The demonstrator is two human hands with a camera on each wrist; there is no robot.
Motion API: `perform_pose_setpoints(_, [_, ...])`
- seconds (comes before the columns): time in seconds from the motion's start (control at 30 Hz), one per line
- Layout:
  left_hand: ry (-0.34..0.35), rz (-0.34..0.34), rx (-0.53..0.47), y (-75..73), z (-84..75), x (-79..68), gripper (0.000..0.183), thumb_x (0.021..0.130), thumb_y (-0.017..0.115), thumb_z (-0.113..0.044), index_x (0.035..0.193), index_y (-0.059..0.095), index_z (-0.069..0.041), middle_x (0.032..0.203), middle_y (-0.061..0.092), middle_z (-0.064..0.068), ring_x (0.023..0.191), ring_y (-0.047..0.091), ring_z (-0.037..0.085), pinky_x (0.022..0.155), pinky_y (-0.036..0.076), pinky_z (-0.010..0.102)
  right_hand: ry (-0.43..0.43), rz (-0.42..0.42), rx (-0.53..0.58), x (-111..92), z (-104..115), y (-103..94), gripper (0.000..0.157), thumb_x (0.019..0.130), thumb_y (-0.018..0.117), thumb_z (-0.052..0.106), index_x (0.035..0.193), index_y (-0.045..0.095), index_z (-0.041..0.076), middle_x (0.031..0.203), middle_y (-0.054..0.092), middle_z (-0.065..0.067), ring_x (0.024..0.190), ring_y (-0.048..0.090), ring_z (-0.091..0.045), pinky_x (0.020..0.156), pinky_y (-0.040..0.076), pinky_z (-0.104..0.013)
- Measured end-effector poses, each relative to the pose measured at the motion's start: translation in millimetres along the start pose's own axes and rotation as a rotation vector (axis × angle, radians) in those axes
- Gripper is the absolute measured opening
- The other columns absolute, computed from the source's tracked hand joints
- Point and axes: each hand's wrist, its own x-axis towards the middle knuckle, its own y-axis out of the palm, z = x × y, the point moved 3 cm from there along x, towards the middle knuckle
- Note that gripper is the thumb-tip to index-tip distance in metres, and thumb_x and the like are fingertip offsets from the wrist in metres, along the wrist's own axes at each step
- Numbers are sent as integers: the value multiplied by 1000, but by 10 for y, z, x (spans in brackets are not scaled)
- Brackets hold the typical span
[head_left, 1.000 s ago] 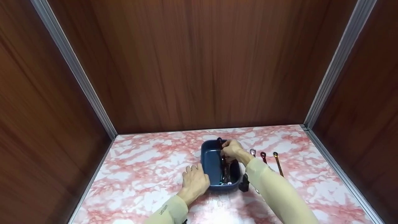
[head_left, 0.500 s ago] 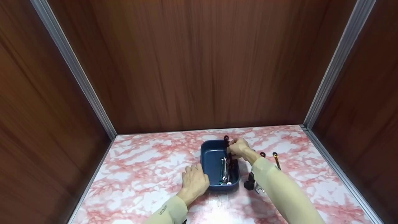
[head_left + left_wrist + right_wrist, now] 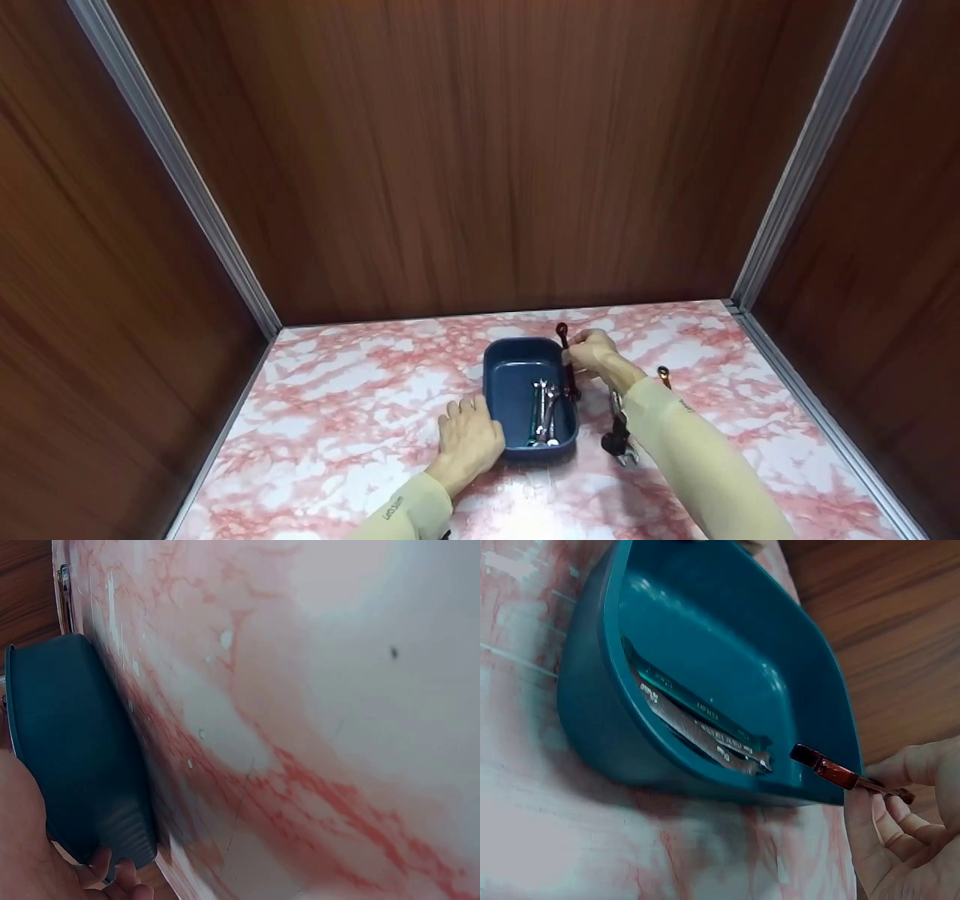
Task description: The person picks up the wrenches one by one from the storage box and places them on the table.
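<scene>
A blue plastic bin (image 3: 510,390) stands on the table. Its left wall is gripped by my left hand (image 3: 471,435), fingers outside; in the left wrist view those fingers (image 3: 124,874) lie against the bin's wall. Over the right rim, my right hand (image 3: 596,354) pinches a dark red wrench (image 3: 832,771) between thumb and fingers. The wrench's ring end points away from me, its lower end above the bin's right side. Inside the bin lie a green wrench (image 3: 690,701) and silver wrenches (image 3: 682,720), side by side on the right half.
Right of the bin, a black object (image 3: 615,442) lies on the marbled table (image 3: 345,420) beside a silver wrench (image 3: 630,456). A gold-coloured wrench (image 3: 664,375) is partly covered by the right sleeve (image 3: 697,457). Brown wood-grain panels (image 3: 480,165) enclose the back and sides.
My right hand has moved right with the dark red wrench, from inside the bin to over its right rim. The silver wrenches in the bin have come into view. My left hand stays put.
</scene>
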Motion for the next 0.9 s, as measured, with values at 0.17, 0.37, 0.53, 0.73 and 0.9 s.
perform_pose_setpoints(0.17, [8,-19,3,5,11,-13,27,98,63,-27,110,64,-4,107,71,20,102,63,40,85,52,57,18,-8,18,29,-29,-62,31,85,76,-3,113,65,1,90,65,-3,76,71,-13,76,70,-38])
perform_pose_setpoints(0.37, [3,-23,2,11,18,-7,26,97,62,-27,110,64,-4,107,71,20,102,63,41,85,52,58,7,-10,30,9,-76,-144,30,85,76,-3,112,64,0,88,64,-3,73,69,-13,78,69,-38])
perform_pose_setpoints(0.53, [-2,-16,-7,8,23,-3,27,97,62,-27,111,65,-4,108,71,20,103,63,41,86,52,58,5,-18,-22,-2,-131,-231,31,87,81,4,114,66,0,91,68,-4,75,70,-12,82,69,-40])
perform_pose_setpoints(0.73, [-5,-2,-3,14,23,2,29,98,61,-27,114,65,-3,110,71,20,105,63,41,87,52,58,24,-15,-35,-2,-193,-350,33,88,80,8,116,64,1,98,67,-7,81,68,-14,78,69,-39])
perform_pose_setpoints(0.9, [-3,5,-5,22,13,11,30,99,60,-27,116,65,-4,111,71,20,105,62,40,88,52,57,25,-21,-34,14,-256,-448,39,86,78,4,122,64,-3,96,63,-5,80,64,-14,72,66,-33])
